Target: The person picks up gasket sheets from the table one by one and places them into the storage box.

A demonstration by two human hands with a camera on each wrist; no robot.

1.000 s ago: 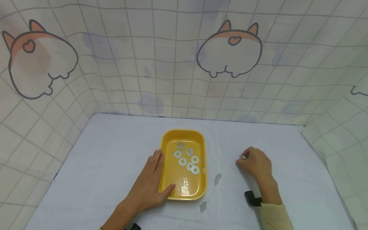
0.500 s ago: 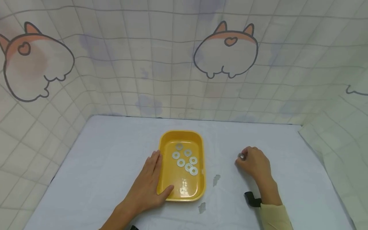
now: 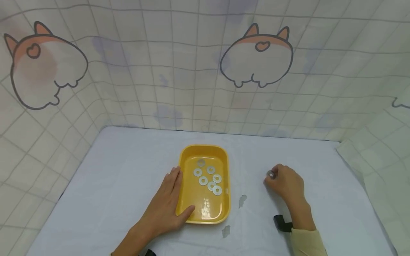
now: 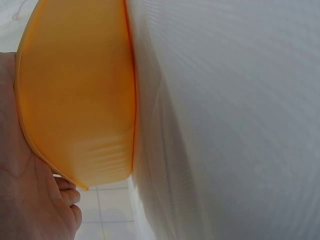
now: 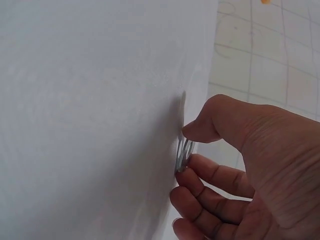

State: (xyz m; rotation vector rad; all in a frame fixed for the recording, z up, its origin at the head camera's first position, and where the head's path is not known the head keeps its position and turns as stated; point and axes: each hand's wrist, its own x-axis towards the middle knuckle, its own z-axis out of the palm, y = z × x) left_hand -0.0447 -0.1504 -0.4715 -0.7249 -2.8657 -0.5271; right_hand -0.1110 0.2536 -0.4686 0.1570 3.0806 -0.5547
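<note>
A yellow tray (image 3: pixel 205 209) lies on the white cloth, with several flat metal washers (image 3: pixel 203 180) scattered inside it. My left hand (image 3: pixel 164 209) rests along the tray's left rim, fingers straight and thumb over the near left corner. In the left wrist view the palm lies against the rim of the tray (image 4: pixel 75 95). To the right of the tray, my right hand (image 3: pixel 286 183) pinches a few washers (image 5: pixel 183 152) between thumb and fingertips. They are held on edge, close over the cloth, and the fingers partly hide them.
Two grey patches show on the cloth, one patch (image 3: pixel 242 201) right of the tray and one patch (image 3: pixel 226 231) near its front corner. A grid-patterned curtain (image 3: pixel 205 71) with cartoon animals closes off the back and sides. Black wrist mounts (image 3: pixel 282 224) sit on both arms.
</note>
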